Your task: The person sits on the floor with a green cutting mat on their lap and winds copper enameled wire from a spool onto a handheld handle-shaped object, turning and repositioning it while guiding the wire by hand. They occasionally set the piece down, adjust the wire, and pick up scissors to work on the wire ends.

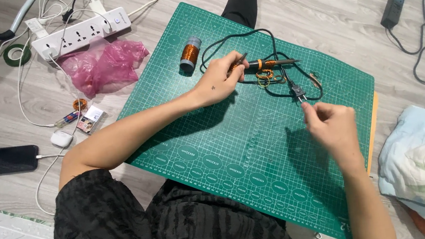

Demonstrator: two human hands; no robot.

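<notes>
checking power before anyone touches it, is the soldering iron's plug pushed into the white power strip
No, the soldering iron's plug lies loose on the green cutting mat by the right hand, far from the white power strip.

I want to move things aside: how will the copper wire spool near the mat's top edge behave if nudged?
The copper wire spool stands upright on its end on the green cutting mat, so it would probably slide rather than roll. Tipped over, its round body would likely roll. The dense winding suggests it is heavy for its size.
</notes>
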